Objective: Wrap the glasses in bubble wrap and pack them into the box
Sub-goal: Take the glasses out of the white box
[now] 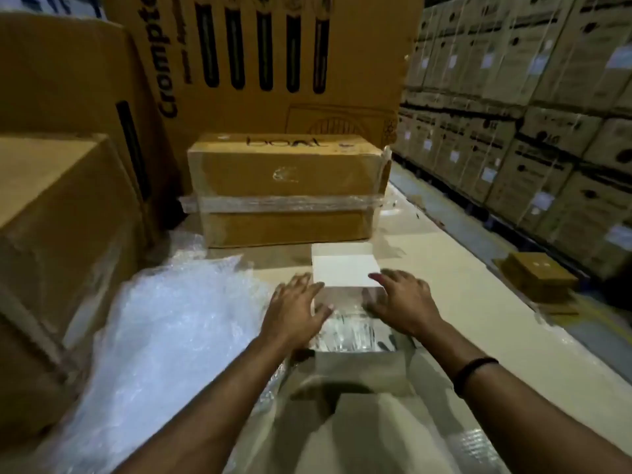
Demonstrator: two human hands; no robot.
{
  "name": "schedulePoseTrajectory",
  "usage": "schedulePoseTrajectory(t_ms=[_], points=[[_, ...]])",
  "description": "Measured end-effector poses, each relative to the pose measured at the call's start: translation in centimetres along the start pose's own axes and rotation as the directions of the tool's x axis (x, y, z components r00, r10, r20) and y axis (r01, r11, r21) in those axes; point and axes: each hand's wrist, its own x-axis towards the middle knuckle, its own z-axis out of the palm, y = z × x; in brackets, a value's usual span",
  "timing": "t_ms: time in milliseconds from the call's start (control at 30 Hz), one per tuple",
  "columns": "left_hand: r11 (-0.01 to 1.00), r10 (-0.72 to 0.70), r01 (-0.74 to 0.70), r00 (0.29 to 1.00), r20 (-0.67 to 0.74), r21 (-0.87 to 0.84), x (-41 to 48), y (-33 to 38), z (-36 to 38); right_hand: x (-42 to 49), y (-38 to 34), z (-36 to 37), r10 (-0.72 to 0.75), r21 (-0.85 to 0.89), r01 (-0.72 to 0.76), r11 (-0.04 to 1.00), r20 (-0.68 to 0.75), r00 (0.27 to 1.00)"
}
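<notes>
1. A taped brown carton (287, 189) with a clear film band round its middle stands just behind the work spot and blocks the far side.
2. A tall printed carton (273, 63) rises behind it, and a big plain carton (51, 234) closes off the left.
3. A wall of stacked cartons (513, 97) runs along the right, well apart from the hands.
4. A small brown box (540, 275) sits alone at the right, beyond the table (461, 302) edge.
5. A loose, crumpled heap of bubble wrap (164, 319) lies on the table to the left, reaching up to the left forearm.
6. The white box (345, 271) is in the middle of the table, just in front of the taped carton and between the two hands.
7. The box is open: its far flap is pale and raised, and its near flap (359, 367) hangs toward the person.
8. Something clear and shiny (355, 331) shows inside the box. It looks like wrapping, and no glasses can be made out.
9. The left hand (297, 309) lies flat on the box's left side, fingers spread and not curled round anything.
10. The right hand (403, 302) lies flat on the box's right side, fingers spread the same way.
11. A dark band (473, 371) is on the right wrist.
</notes>
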Motion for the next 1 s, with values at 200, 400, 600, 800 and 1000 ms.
schedulePoseTrajectory(t_ms=[200, 400, 600, 800, 1000], points=[[0.991, -0.107, 0.088, 0.971, 0.213, 0.097, -1.0, -0.6, 4.0, -1.3, 1.8, 5.3, 0.024, 0.045, -0.036, 0.998, 0.252, 0.967], [0.959, -0.175, 0.133, 0.972, 0.154, 0.251, 1.3, -0.2, 3.3, 1.1, 1.7, 5.5, -0.034, 0.027, 0.028, 0.999, 0.243, 0.969], [0.839, -0.304, 0.178, 0.937, 0.172, 0.514, 3.8, 1.1, 3.6, 3.1, 0.5, 4.7, -0.013, -0.049, 0.029, 0.998, 0.305, 0.952], [0.852, -0.352, 0.253, 0.925, 0.142, 0.459, 4.2, 2.0, 2.6, 3.6, 0.5, 3.7, 0.027, 0.075, -0.056, 0.996, 0.350, 0.937], [0.889, -0.314, 0.304, 0.949, -0.029, 0.342, 3.0, 3.6, 0.5, 2.8, 1.7, 2.0, 0.004, 0.404, -0.118, 0.907, 0.273, 0.962]])
